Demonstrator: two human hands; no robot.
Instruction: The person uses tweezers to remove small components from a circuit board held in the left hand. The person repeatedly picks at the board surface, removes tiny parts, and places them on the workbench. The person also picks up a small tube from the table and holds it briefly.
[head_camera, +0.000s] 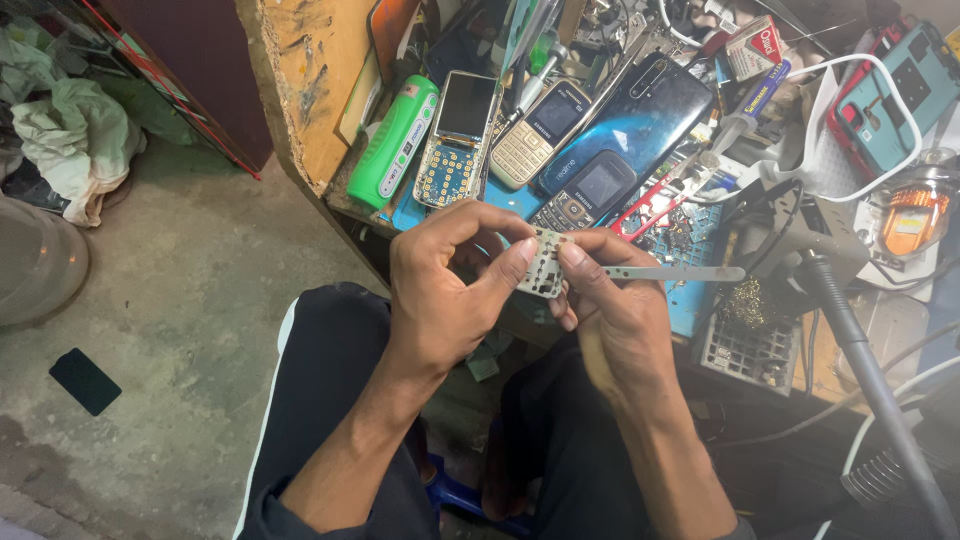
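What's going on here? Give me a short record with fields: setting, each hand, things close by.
Setting: a cluttered workbench seen from above, the person seated with knees under the hands
Left hand: pinches a small pale keypad board by its edge
Right hand: holds metal tweezers and touches the same board
Behind the hands: an opened keypad phone, a gold keypad phone, a dark smartphone, a green case
Right side: a white cable
Floor: a black slab, crumpled cloth
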